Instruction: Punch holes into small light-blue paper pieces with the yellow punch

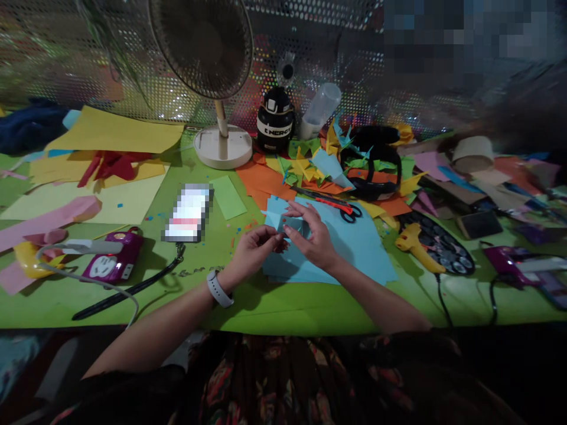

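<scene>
Over a stack of light blue sheets (363, 254), both hands meet at a small folded piece of light blue paper (277, 208). My left hand (253, 251), with a white watch band on its wrist, pinches the piece with thumb and fingertips. On the other side my right hand (316, 241) has its thumb and fingers curved around it, the upper fingers partly stretched. The fingers hide much of the folded piece. Just beyond the right hand lie scissors with black handles (349, 212) and a red-orange cutter (330, 202).
Behind are a fan (224, 147), a black bottle (275, 127) and folded paper scraps (305, 168). Left lie a phone (188, 212), a purple device (113, 257) and yellow sheets (115, 133). A yellow glue gun (419, 245) rests right, its cord crossing the table's front edge.
</scene>
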The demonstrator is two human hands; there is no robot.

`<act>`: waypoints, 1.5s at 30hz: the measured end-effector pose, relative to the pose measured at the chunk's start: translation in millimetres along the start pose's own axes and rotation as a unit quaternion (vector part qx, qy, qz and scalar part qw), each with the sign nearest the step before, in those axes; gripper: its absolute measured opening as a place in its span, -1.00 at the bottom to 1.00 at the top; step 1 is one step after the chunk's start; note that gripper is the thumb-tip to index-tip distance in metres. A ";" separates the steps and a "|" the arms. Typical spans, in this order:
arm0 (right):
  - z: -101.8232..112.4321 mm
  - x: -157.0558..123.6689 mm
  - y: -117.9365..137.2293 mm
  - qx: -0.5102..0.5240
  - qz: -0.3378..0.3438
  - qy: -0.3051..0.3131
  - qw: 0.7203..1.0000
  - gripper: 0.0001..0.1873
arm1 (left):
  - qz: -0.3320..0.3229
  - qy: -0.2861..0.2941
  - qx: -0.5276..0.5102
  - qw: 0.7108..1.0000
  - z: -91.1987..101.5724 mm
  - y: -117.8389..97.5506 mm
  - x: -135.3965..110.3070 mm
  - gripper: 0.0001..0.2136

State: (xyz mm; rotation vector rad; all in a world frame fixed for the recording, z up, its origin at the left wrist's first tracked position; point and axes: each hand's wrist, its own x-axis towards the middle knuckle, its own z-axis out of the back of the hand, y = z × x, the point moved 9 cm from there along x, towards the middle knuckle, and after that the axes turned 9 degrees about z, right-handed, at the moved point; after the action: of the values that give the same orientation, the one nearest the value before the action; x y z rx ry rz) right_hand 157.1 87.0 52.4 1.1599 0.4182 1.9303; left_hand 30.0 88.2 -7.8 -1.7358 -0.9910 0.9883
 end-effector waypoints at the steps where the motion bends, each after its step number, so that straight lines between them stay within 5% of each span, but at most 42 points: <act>1: 0.1 0.1 -0.4 0.002 -0.002 -0.001 1.000 -0.46 | 0.000 0.000 0.001 1.000 -0.2 -0.1 0.0 -0.74; 45: 3.1 -1.7 -3.3 0.033 -0.021 -0.030 0.999 -0.57 | -0.006 0.003 0.003 1.000 -0.3 2.3 0.4 -0.73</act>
State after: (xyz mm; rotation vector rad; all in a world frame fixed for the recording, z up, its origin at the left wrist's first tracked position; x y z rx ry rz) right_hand 161.7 87.2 50.9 1.2382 0.4733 1.8542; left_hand 30.9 87.7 -9.9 -1.7236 -0.9928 0.9769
